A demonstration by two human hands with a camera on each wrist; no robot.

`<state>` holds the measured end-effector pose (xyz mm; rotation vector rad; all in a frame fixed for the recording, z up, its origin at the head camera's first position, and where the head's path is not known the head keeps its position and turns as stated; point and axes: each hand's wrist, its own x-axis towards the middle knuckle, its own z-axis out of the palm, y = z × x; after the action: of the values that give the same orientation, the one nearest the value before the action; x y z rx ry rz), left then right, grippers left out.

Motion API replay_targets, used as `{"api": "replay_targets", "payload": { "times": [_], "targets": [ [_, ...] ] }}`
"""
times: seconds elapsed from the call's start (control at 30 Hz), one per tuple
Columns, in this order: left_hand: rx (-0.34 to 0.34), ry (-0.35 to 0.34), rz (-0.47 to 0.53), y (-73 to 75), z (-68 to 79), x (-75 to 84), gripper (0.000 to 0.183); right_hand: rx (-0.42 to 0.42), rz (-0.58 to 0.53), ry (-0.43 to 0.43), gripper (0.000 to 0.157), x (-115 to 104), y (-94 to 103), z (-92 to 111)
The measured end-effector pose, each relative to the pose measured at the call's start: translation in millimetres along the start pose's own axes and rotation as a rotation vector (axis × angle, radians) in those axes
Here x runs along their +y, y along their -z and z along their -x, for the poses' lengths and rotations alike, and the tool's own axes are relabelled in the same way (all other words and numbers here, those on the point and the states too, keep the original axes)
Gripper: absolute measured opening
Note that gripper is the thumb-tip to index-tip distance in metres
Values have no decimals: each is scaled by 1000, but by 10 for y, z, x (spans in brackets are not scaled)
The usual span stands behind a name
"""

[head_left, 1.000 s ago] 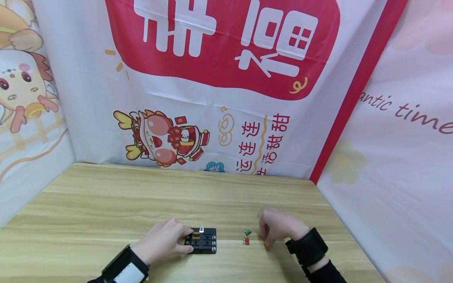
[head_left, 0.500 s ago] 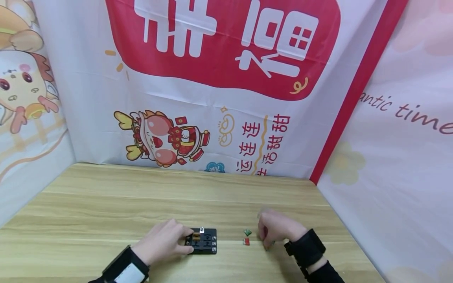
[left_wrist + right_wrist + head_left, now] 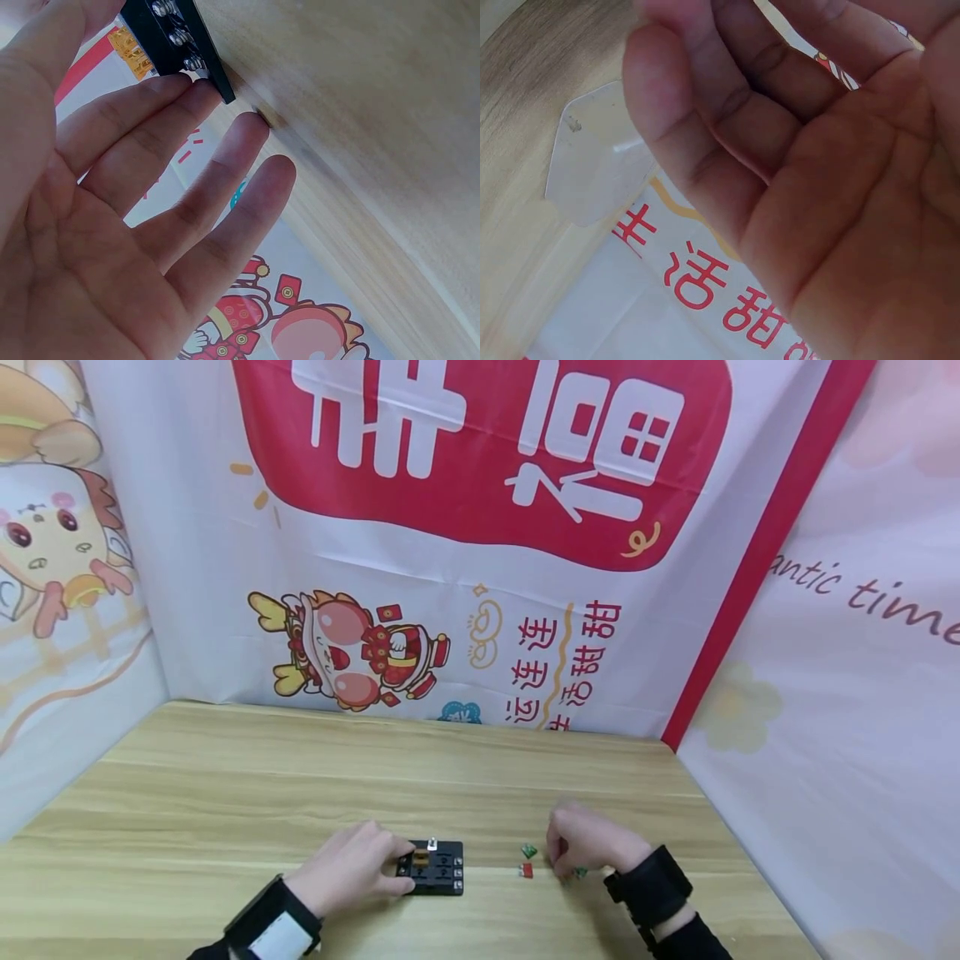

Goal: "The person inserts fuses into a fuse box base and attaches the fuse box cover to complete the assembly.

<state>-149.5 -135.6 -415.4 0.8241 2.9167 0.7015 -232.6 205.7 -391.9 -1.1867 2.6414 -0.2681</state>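
Already amber fuse [image 3: 422, 858] sat in fuse block [image 3: 441, 881], left hand [image 3: 351, 868] fingers pinching block; red fuse [image 3: 527, 870], green fuse [image 3: 529, 852] lay loose toward three o'clock; right hand [image 3: 588, 839] fingers' grip: couldn't tell.

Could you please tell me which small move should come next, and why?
Probably, the right hand should pinch the small green plastic piece lying nearest to it, though whether it already holds something is hidden. The left hand grips the black rectangular plastic block by one edge, and a small orange plastic piece sits there while other positions look bare.
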Motion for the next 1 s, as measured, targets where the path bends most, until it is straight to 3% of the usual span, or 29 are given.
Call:
{"api": "replay_targets", "payload": {
  "times": [0.73, 1.0],
  "targets": [
    [-1, 7, -20, 12, 11, 17, 34, -15, -48, 13, 21, -17, -13, 1],
    [-2, 15, -8, 7, 7, 11, 36, 14, 26, 62, 22, -34, -25, -6]
  ]
}}
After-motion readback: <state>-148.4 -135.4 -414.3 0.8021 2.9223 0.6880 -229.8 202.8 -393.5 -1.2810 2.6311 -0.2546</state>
